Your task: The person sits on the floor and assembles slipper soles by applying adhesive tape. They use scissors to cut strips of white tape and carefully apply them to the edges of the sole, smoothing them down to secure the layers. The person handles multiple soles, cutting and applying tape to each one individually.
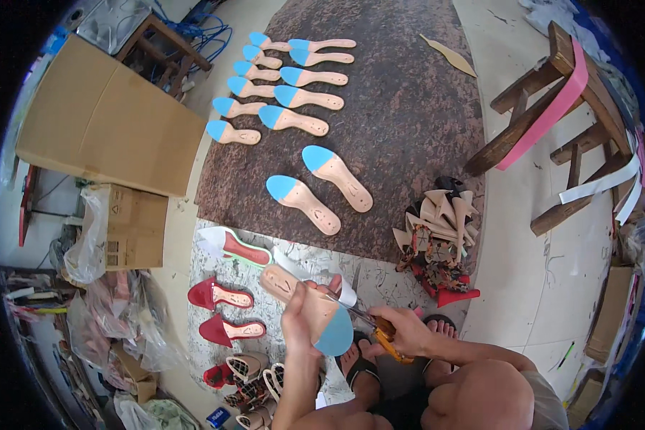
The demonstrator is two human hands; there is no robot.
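Observation:
My left hand (pixel 299 321) grips a beige shoe insole (pixel 330 324) with a blue toe part, tilted over the work board. My right hand (pixel 407 332) is closed round the orange handles of a pair of scissors (pixel 384 340). Their metal blades meet the insole's edge near the border of the blue part; whether they are parted I cannot tell. Just beyond my left hand lies a white and green sole-shaped template (pixel 247 249) with a red middle. A white roll-like piece (pixel 347 294) shows beside the insole.
Beige insoles with blue toes (pixel 302 120) lie in rows on a dark mat (pixel 401 107). Two red slippers (pixel 229 330) rest on the left of the white board (pixel 222 247). Shoe parts (pixel 437 229) pile up at right. A wooden stool (pixel 530 122) and cardboard boxes (pixel 115 107) flank the mat.

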